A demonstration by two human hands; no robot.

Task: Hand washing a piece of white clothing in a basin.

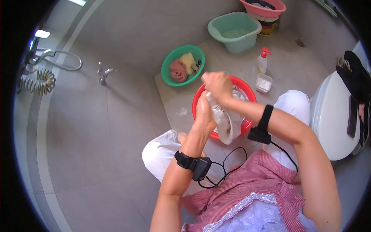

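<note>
Bare forearms, each with a black wrist strap (192, 164) carrying a small black box, thin black cables (228, 170) trailing off. Pink checked top (251, 185) with white lace trim, white trousers (160, 152).

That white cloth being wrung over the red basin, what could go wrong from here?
Three risks, as I judge it. The white cloth hangs near the red basin rim, so drips may land on the tiled floor and make it slippery. The black cable from the wrist bands dangles below both wet hands, left hand and right hand, and could get splashed. The small white tub stands close and might be knocked.
</note>
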